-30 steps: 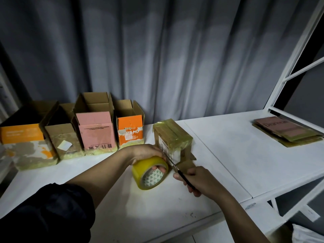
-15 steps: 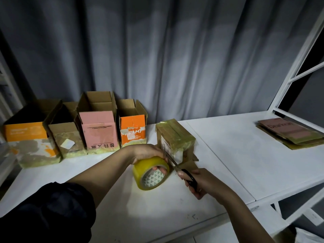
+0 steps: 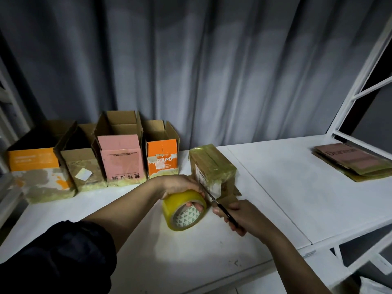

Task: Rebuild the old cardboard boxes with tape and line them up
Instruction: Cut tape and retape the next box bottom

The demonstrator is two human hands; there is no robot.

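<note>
White table [image 3: 275,187] | left hand [image 3: 180,185] grips tape roll [image 3: 183,210] — right hand [image 3: 244,217] grips scissors [image 3: 214,200] — taped box [image 3: 212,166] just beyond

Dim, lit pool below, wide-angle bowed edges

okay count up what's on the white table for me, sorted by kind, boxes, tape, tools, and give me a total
Open boxes standing in the row: 4
Box being taped: 1
Flattened boxes, one stack: number unclear, counted as 1
Tape roll: 1
Scissors: 1
Total: 8
</note>
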